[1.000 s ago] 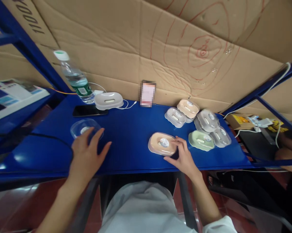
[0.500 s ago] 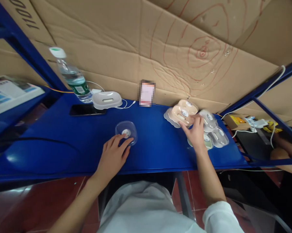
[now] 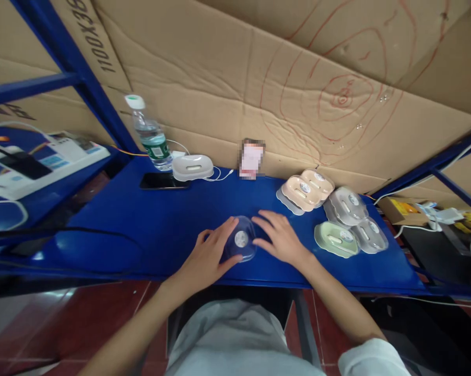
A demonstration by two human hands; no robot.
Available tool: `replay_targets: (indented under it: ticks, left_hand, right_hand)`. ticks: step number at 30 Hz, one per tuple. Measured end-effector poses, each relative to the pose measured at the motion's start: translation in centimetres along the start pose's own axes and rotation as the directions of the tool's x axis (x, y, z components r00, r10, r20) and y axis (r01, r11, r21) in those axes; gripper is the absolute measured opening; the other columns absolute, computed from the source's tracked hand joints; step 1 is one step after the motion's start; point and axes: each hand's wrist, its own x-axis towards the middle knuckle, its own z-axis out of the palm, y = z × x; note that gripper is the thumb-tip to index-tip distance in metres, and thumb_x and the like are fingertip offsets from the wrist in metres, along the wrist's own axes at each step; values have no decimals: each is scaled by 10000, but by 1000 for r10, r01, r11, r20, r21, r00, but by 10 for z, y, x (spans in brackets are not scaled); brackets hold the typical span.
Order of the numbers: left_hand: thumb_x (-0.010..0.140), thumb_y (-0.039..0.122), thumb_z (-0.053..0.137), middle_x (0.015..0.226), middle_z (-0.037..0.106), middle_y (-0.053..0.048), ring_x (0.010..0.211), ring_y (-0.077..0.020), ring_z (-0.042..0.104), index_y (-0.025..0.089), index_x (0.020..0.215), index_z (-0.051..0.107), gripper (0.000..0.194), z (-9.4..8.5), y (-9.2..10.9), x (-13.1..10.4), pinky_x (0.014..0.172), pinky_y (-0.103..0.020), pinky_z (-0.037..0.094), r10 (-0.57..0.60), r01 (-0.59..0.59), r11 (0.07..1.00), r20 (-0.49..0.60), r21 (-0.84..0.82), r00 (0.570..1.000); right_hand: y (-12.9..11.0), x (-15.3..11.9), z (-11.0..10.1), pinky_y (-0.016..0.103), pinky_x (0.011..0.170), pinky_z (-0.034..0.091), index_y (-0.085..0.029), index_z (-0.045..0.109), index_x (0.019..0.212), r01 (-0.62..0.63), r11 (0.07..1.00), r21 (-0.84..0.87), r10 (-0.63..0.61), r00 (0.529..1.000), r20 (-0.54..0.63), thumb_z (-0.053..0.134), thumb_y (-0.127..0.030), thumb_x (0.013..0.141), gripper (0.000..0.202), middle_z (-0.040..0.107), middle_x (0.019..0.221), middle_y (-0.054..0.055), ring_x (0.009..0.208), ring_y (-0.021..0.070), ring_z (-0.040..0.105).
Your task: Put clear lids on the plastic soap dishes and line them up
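A clear plastic lid or container (image 3: 241,239) with a round white label lies on the blue table in front of me. My left hand (image 3: 214,250) is on its left side, thumb at the lower edge and fingers at the upper edge. On the other side, my right hand (image 3: 278,237) has its fingers spread, the fingertips at or close to the right rim. To the right sit peach soap-box-like cases (image 3: 303,192), grey cases (image 3: 347,205) and a green case (image 3: 336,239), each with a round label.
A water bottle (image 3: 154,141), a black phone (image 3: 163,181), a whitish case (image 3: 192,167) and a white cable stand at the back left. A blurred upright phone-like item (image 3: 252,159) leans on the cardboard wall (image 3: 204,73). A small cardboard box (image 3: 402,210) is at the right.
My right hand has left the peach cases and come to the clear piece. My left hand and the clear piece have shifted right and nearer to me. The view has turned somewhat.
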Motion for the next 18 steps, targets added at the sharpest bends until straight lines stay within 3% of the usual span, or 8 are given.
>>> replay_targets:
  ticks: [2, 4, 6, 9, 11, 14, 16, 18]
  left_hand:
    - [1107, 440, 437, 1660, 493, -206, 1512, -337, 517, 243, 1718, 219, 678, -15, -13, 28, 1144, -527, 455, -61, 64, 996, -52, 65, 997]
    - [1095, 337, 393, 1681, 448, -237, 1538, -404, 465, 206, 1698, 317, 623, -31, -33, 58, 1186, -615, 389, -193, 228, 956, -192, 182, 962]
    - [1050, 267, 423, 1705, 375, -290, 1554, -459, 416, 137, 1683, 351, 650, -43, -55, 86, 1205, -675, 328, -280, 349, 906, -280, 238, 918]
    - [997, 245, 482, 1719, 326, -313, 1601, -491, 301, 90, 1674, 352, 706, -47, -87, 115, 1231, -741, 212, -334, 419, 869, -312, 264, 889]
    - [973, 228, 495, 1658, 433, -303, 1578, -483, 328, 94, 1651, 393, 698, -44, -103, 125, 1228, -789, 123, -352, 429, 858, -285, 281, 891]
    - [973, 224, 483, 1461, 629, -252, 1461, -465, 460, 123, 1511, 581, 556, -42, -120, 130, 1221, -807, 63, -348, 409, 854, -230, 321, 909]
    - [1007, 257, 459, 1394, 665, -226, 1399, -449, 514, 138, 1396, 679, 462, -43, -125, 129, 1234, -757, 133, -323, 386, 863, -231, 326, 918]
    - [1039, 304, 449, 1382, 670, -205, 1366, -419, 552, 154, 1359, 707, 438, -45, -123, 127, 1220, -667, 264, -296, 356, 890, -231, 284, 927]
  right_hand:
    - [-11, 4, 6, 532, 1197, 476, -270, 586, 1542, 62, 996, 71, -68, 994, 81, 586, -559, 1069, 554, 596, 1572, 148, 1483, 323, 535]
    - [-7, 9, 8, 551, 1181, 490, -279, 609, 1527, 48, 996, 81, -56, 994, 99, 597, -491, 1079, 495, 585, 1591, 145, 1481, 328, 543]
    - [4, 14, 7, 560, 1173, 493, -289, 626, 1513, 16, 997, 70, -22, 997, 80, 557, -344, 1102, 420, 556, 1623, 139, 1491, 327, 536]
    - [20, 20, 6, 535, 1178, 490, -280, 668, 1454, -58, 994, 94, 57, 998, 18, 471, -218, 1110, 401, 601, 1578, 126, 1469, 298, 562]
    - [22, 20, 10, 538, 1180, 486, -252, 666, 1432, -125, 985, 119, 125, 992, 7, 546, -348, 1106, 361, 626, 1540, 139, 1459, 313, 570]
    - [18, 17, 20, 613, 1201, 447, -215, 599, 1471, -173, 979, 105, 170, 985, 41, 736, -584, 973, 635, 577, 1573, 179, 1530, 396, 478]
    - [17, 15, 24, 617, 1188, 461, -220, 573, 1478, -183, 978, 104, 178, 982, 59, 750, -567, 966, 644, 559, 1584, 178, 1537, 398, 465]
    - [22, 13, 26, 584, 1159, 501, -234, 580, 1454, -209, 970, 124, 205, 978, 51, 706, -495, 1010, 531, 575, 1563, 163, 1501, 365, 512]
